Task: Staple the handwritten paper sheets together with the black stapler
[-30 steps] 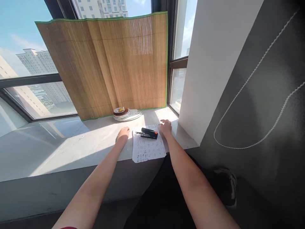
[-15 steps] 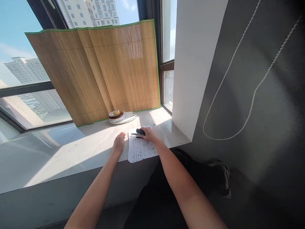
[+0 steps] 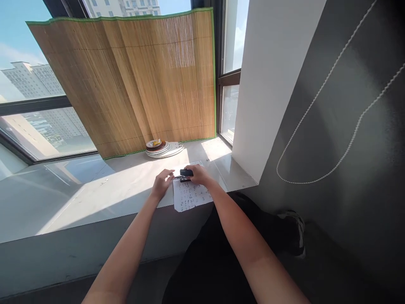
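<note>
Right hand (image 3: 198,174) clenched over black stapler (image 3: 186,172); left hand (image 3: 162,183), open, steadies the sheet's (image 3: 191,196) edge just beside the grip, pinning paper flat.

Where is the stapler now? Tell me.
The stapler lies on the top edge of the printed sheet on the windowsill, under the right hand, with the left hand beside it.

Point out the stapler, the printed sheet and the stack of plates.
stapler (image 3: 186,172): head view, black body left of the right hand.
printed sheet (image 3: 190,197): head view, middle.
stack of plates (image 3: 172,150): head view, right rim.
</note>
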Demonstrator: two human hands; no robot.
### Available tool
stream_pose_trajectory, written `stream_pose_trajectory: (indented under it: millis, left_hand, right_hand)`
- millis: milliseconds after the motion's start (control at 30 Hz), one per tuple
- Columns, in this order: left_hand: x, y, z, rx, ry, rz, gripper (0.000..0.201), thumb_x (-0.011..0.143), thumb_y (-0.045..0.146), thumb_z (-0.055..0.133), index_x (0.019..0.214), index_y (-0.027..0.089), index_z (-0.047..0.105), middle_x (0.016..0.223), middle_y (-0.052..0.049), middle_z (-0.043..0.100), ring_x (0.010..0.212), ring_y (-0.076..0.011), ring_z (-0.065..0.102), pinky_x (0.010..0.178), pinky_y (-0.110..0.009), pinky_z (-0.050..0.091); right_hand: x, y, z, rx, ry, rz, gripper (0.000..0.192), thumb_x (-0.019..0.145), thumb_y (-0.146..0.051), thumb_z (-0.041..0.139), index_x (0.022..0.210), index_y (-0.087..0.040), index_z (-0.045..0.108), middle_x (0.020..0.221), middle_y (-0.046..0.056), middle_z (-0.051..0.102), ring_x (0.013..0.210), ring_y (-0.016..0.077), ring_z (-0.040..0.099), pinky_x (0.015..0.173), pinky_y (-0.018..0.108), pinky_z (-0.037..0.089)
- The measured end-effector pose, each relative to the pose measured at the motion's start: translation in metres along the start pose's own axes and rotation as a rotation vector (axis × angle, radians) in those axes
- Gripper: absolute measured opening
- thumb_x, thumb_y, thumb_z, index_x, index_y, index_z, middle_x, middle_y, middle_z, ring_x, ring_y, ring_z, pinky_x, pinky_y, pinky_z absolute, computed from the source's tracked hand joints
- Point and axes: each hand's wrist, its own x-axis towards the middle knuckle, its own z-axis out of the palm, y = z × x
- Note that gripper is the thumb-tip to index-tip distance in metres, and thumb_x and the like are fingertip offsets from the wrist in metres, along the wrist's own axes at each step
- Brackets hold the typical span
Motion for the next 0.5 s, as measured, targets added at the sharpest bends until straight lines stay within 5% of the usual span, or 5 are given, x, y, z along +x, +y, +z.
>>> stream_pose_trajectory:
  millis: [500]
  left_hand:
    - [0.0002, 0.0083, 0.0015, -0.038, -0.12, 0.038, 0.011, 0.094, 0.026, 0.078, 0.097, 0.029, 0.088, 0.102, -0.01, 0.085, 0.097, -0.0317, 0.076, 0.093, -0.046, 0.057]
  right_hand:
    - [-0.0025, -0.0098, -0.0016, -0.051, 0.013, -0.129, 0.033, 0.092, -0.017, 0.078, 0.124, -0.027, 0.082, 0.118, 0.007, 0.084, 0.106, 0.0284, 0.075, 0.084, 0.033, 0.048]
